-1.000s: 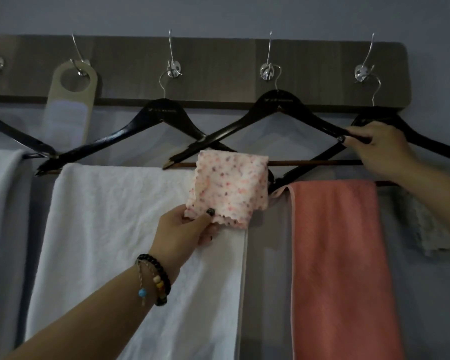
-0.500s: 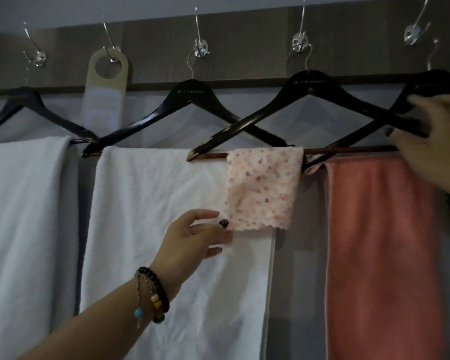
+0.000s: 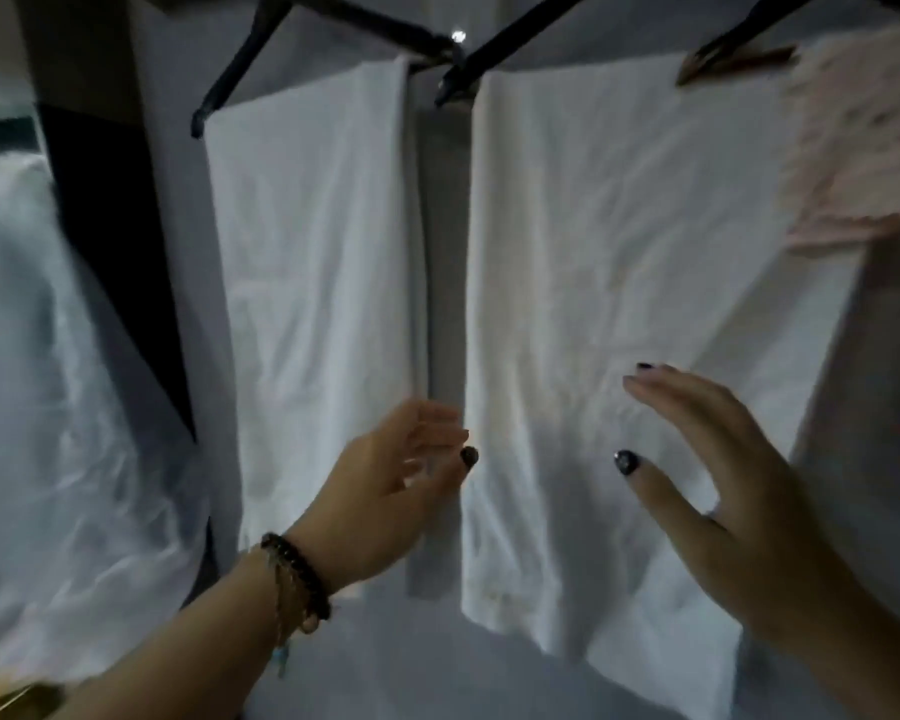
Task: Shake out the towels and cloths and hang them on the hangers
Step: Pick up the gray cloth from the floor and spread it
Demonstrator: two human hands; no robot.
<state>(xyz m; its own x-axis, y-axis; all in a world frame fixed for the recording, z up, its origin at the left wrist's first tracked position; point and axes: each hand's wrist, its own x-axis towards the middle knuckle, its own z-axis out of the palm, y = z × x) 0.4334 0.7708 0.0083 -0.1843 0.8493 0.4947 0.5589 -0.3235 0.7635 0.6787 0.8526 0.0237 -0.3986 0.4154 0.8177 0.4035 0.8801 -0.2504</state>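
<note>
Both hands have come down off the pink cloth and the hanger, and the view has swung left and lower. Landmark: the wide white towel (image 3: 619, 304), hung over a black hanger (image 3: 510, 39).

- Narrower white towel (image 3: 313, 283): just left of the landmark, on its own hanger, a strip of wall between them.
- Pale blurred mass (image 3: 32, 381): far left of the landmark; too smeared to identify.
- Pink speckled cloth (image 3: 863, 148): at the landmark's upper right, draped and overlapping its corner.
- Right hand (image 3: 733, 485): before the landmark's lower half, open, fingers spread, holding nothing.
- Left hand (image 3: 391, 485): at the landmark's left edge, open; contact with the edge cannot be told.

Status, by judgement: every cloth in view is hung; smoothing may remain, and anything out of view is unknown.
</note>
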